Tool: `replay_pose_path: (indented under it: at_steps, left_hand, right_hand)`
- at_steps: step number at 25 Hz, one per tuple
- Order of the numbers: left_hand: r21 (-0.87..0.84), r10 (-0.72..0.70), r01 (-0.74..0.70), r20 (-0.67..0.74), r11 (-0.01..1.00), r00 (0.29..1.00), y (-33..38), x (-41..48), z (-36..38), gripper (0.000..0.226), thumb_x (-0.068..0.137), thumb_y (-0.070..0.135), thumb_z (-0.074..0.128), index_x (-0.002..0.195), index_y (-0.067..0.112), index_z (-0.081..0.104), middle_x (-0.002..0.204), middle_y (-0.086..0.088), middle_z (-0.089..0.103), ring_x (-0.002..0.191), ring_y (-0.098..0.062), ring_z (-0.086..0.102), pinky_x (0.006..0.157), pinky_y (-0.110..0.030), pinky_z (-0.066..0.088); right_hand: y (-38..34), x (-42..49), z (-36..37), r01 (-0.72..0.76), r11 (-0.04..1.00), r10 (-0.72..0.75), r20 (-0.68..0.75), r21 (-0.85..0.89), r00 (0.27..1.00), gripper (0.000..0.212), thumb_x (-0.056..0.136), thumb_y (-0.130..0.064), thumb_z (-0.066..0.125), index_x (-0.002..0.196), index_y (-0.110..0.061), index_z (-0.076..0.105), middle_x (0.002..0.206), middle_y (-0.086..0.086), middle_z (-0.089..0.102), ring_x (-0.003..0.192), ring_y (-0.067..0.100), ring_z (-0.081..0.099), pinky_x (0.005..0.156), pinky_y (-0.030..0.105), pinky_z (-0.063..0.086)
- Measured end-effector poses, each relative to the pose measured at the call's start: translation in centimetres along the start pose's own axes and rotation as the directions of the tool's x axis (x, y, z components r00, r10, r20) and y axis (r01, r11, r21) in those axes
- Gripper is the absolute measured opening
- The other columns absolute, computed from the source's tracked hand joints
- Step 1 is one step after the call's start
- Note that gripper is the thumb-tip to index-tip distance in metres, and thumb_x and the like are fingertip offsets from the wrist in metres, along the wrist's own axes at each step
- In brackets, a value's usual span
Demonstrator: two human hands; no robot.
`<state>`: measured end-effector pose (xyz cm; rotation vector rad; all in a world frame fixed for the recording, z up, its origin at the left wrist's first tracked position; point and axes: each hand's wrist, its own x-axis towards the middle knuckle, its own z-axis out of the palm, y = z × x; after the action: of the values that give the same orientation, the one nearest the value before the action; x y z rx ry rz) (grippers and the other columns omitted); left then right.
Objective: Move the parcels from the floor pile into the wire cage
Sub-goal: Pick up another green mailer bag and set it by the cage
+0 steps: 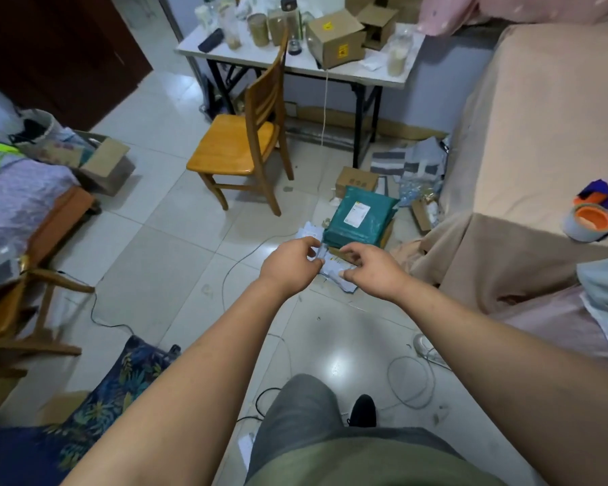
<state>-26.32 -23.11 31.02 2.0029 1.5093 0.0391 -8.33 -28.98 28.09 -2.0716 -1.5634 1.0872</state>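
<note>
We're at pickup: left hand (290, 263) and right hand (369, 268) pinch a pale mailer (332, 270) on the floor pile (344, 247), green parcel (357, 219) untouched, cage not in view.

Tiled floor (162, 240) — parcel pile (358, 222), wooden chair (232, 152), cardboard box (102, 164)

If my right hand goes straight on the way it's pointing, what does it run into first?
The pale parcels at the near edge of the floor pile: the right hand already seems to pinch them with its fingertips. Past those lies the green mailer, though depth is hard to judge.
</note>
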Motion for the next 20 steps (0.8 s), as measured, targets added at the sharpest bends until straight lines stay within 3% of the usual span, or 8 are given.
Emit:
replay_pose_path:
  at_steps: [4,10,14,20]
  left_hand:
    - [0.010,0.043,-0.044,0.028,0.999,0.999,1.5,5.1,0.1,0.038,0.094,0.037,0.059,0.132,0.034,0.060,0.119,0.013,0.067,0.104,-0.015,0.064,0.090,-0.037,0.055]
    - [0.047,0.110,-0.118,0.145,0.992,0.983,2.6,15.4,0.2,0.035,0.095,0.034,0.057,0.130,0.032,0.062,0.108,0.009,0.070,0.098,-0.017,0.064,0.084,-0.034,0.055]
    - [0.103,0.134,-0.156,0.194,0.982,0.972,2.7,23.2,-0.8,0.038,0.095,0.041,0.058,0.132,0.037,0.061,0.119,0.007,0.070,0.106,-0.019,0.063,0.092,-0.039,0.056]
    - [0.046,0.215,-0.234,0.259,0.971,0.942,3.6,32.4,-2.3,0.051,0.095,0.022,0.062,0.145,0.029,0.050,0.132,-0.002,0.066,0.111,-0.022,0.065,0.088,-0.035,0.056]
  right_hand:
    - [1.0,3.4,-2.0,-0.034,0.999,0.033,-0.024,-0.002,0.999,0.055,0.085,-0.023,0.074,0.138,-0.019,0.060,0.130,0.005,0.064,0.120,0.022,0.059,0.090,0.022,0.040]
    - [2.1,10.6,-4.3,-0.158,0.986,0.161,-0.060,0.053,0.985,0.056,0.088,-0.022,0.071,0.142,-0.019,0.055,0.133,0.007,0.063,0.118,0.023,0.060,0.094,0.026,0.044]
    - [1.3,15.9,-6.0,-0.239,0.959,0.254,-0.085,0.153,0.964,0.051,0.090,-0.016,0.070,0.139,-0.015,0.057,0.133,0.009,0.063,0.118,0.025,0.060,0.091,0.025,0.044]
    - [1.8,24.7,-7.5,-0.336,0.904,0.375,-0.112,0.264,0.920,0.058,0.090,-0.024,0.075,0.143,-0.018,0.053,0.138,0.009,0.059,0.122,0.024,0.057,0.101,0.031,0.046]
